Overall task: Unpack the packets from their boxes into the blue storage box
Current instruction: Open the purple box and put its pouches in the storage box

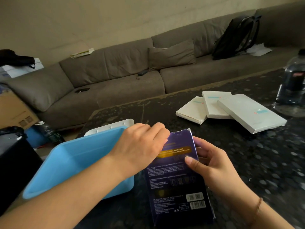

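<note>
A dark purple box [176, 180] with small print and barcodes stands tilted on the dark table, its top end open. My right hand [212, 164] grips its right side, thumb on the printed face. My left hand [142, 146] reaches across to the box's upper left edge with fingers curled over it; the fingertips are hidden behind the box. The blue storage box [69, 164] sits just left of it, showing a bare blue inside, with its white lid [115, 126] lying behind. Three flat white boxes [231, 109] overlap further back on the right.
A large clear water bottle [292, 83] stands at the table's far right edge. A grey sofa [115, 80] runs behind the table, with a cushion and a black bag on it. A cardboard carton [14, 111], a dark bottle and a black object crowd the floor at left.
</note>
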Demonstrator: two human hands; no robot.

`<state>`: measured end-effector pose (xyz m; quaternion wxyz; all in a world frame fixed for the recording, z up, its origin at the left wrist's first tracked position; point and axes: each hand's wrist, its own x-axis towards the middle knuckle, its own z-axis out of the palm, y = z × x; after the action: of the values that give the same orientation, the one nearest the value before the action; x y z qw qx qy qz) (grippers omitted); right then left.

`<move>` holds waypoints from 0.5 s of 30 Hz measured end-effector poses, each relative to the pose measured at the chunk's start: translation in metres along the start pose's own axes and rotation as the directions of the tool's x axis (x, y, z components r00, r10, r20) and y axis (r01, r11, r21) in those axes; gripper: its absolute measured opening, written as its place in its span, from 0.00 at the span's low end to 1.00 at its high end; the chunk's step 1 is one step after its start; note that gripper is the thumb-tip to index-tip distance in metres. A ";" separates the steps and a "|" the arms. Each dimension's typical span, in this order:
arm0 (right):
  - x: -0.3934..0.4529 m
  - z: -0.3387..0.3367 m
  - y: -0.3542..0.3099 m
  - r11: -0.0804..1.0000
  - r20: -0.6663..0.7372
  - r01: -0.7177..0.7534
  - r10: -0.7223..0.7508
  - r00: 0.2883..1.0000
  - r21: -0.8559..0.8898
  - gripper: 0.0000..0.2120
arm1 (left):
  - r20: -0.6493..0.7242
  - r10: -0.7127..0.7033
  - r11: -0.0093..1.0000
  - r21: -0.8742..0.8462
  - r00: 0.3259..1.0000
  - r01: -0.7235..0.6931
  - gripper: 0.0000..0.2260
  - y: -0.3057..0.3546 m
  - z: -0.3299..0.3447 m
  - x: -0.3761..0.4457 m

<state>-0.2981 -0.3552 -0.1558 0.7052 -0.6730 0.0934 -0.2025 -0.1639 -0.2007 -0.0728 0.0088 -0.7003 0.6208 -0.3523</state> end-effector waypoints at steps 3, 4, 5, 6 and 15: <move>-0.001 0.001 -0.003 1.000 0.014 0.029 -0.029 0.999 0.002 0.23 | 0.083 -0.069 0.994 -0.077 0.994 0.075 0.12 0.002 -0.004 0.001; -0.001 0.001 -0.004 0.999 0.017 0.039 -0.038 0.999 -0.003 0.23 | 0.096 -0.090 0.990 -0.101 0.991 0.099 0.11 0.002 -0.005 0.001; -0.002 0.001 -0.004 0.999 0.022 0.050 -0.050 0.998 -0.010 0.23 | 0.097 -0.119 0.984 -0.123 0.988 0.130 0.09 0.002 -0.005 0.001; -0.002 0.001 -0.005 0.998 0.027 0.064 -0.064 0.998 -0.018 0.23 | 0.089 -0.161 0.974 -0.149 0.983 0.173 0.08 0.002 -0.007 0.002; -0.005 0.001 -0.010 0.989 0.078 0.149 -0.149 0.986 0.000 0.25 | 0.345 -0.428 0.586 -0.597 0.835 0.547 0.09 -0.017 -0.021 0.017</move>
<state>-0.3033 -0.3522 -0.1460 0.6892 -0.6875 0.0158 -0.2281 -0.1602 -0.2026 -0.0408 -0.2916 -0.8240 0.4847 -0.0323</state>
